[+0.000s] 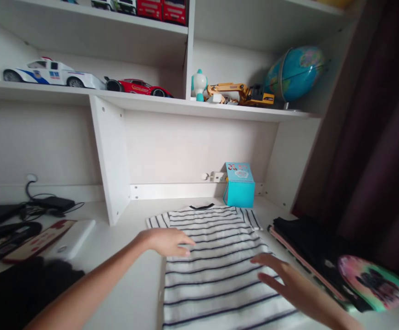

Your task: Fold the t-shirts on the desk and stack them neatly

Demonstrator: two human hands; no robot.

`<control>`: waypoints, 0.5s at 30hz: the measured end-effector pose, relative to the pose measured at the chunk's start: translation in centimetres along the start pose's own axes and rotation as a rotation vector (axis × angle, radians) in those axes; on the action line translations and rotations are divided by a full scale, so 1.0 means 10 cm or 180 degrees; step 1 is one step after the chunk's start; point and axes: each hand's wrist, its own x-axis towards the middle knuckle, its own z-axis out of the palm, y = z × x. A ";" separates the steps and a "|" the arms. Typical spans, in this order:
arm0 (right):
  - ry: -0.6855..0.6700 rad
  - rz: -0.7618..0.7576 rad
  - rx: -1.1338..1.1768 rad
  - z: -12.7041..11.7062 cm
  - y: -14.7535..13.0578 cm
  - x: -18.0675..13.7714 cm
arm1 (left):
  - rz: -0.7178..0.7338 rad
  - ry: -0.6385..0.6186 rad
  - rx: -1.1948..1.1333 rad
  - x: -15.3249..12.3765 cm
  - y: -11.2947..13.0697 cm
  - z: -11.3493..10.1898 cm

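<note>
A white T-shirt with dark stripes lies spread on the white desk, its black-edged collar toward the back wall and its short sleeves out to both sides. My left hand is over the shirt's left side, below the left sleeve, fingers apart and holding nothing. Over the right side, my right hand has its thumb and fingers parted, also with nothing in them. Whether either hand touches the cloth I cannot tell. The shirt's lower hem is out of view.
A blue desk calendar stands behind the collar. Dark folded clothes and a colourful case lie at right. Cables with a black adapter and a white box are at left. Above, a shelf bears toy vehicles and a globe.
</note>
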 end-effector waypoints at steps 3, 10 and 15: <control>0.0140 0.0232 -0.0372 0.45 -0.08 0.28 | -0.0439 0.0609 0.0081 0.51 -0.37 0.25; 0.0323 0.0107 -0.1139 1.00 0.19 0.19 | -0.1596 0.0996 0.0179 0.77 -1.43 0.63; 0.0600 -0.0158 -0.1470 1.01 0.26 0.02 | -0.2143 0.1230 0.0200 0.45 -2.03 0.56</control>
